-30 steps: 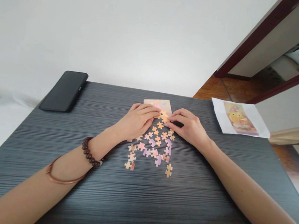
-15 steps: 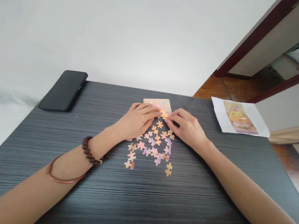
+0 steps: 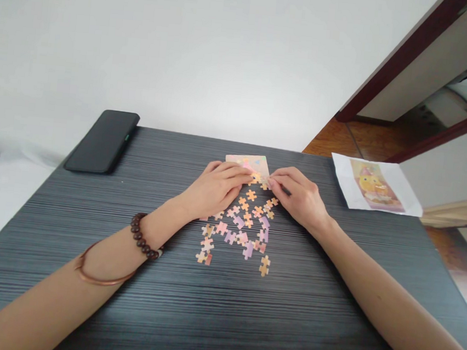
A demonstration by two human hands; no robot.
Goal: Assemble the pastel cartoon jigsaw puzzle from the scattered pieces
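Observation:
A partly joined jigsaw puzzle (image 3: 246, 160), pale pink at its far edge with yellow pieces nearer, lies at the table's far middle. Over its left side rests my left hand (image 3: 221, 186), fingers stretched out and fingertips touching it. My right hand (image 3: 297, 195) pinches at the puzzle's right edge, thumb and forefinger together on a puzzle piece mostly hidden by the fingertips. Several loose pieces, orange, pink and purple, spread toward me, among them a purple piece (image 3: 248, 250) and a yellow piece (image 3: 264, 265). Some lie partly beneath my left palm.
A black phone-like slab (image 3: 102, 141) lies at the table's far left. On the right, a white sheet (image 3: 403, 186) carries a printed picture of a yellow character (image 3: 371, 183). Behind the dark wood-grained table (image 3: 220, 317) stands a white wall (image 3: 187, 55).
My right hand has shifted slightly right and away from me, from the puzzle's near edge to its right edge. The nearby yellow pieces show more now. My left hand stays in place.

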